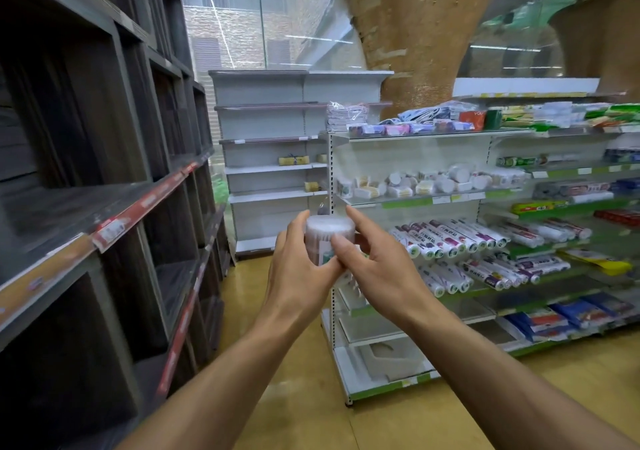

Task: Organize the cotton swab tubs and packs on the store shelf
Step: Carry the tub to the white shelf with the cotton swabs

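Held up a cotton swab tub (pixel 329 238) of clear, glossy plastic with a paper label. Looked onto a store shelf (pixel 412 202) of smooth white painted metal, trimmed with green plastic strips. Showed rolls (pixel 450 238) in shiny printed film and packs (pixel 561 318) in glossy blue wrap. Stood beside dark shelving (pixel 104 145) of matt wood grain. Covered underfoot by a yellow floor (pixel 398 425), smooth with slight sheen.
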{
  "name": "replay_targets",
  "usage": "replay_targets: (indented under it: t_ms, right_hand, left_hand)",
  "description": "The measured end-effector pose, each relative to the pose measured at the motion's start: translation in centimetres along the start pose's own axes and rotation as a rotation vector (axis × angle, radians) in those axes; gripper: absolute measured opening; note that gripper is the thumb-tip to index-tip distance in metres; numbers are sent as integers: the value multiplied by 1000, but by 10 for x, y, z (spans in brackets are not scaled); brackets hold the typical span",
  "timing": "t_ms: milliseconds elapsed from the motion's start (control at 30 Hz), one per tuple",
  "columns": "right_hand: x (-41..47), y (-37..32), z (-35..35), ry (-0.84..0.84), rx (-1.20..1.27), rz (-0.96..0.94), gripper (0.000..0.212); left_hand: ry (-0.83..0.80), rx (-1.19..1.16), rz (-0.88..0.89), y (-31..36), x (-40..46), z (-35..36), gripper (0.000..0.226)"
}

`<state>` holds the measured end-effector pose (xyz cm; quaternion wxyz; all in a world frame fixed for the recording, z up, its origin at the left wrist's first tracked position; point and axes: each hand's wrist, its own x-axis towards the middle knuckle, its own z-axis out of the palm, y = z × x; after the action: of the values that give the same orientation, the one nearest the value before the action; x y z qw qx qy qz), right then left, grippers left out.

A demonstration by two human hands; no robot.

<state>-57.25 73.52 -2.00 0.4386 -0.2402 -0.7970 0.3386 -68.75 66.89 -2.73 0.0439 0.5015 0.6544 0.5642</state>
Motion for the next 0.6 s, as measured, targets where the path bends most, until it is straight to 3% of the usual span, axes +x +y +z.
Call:
replay_targets:
  t_ms: [333,600]
  right_hand:
    - [92,56,14,103,23,79,58]
    - [157,133,14,82,33,126,64]
  left_hand:
    - [-283,-233,-17,-56,97,16,104]
    - [-355,-341,-77,-113,168,70,91]
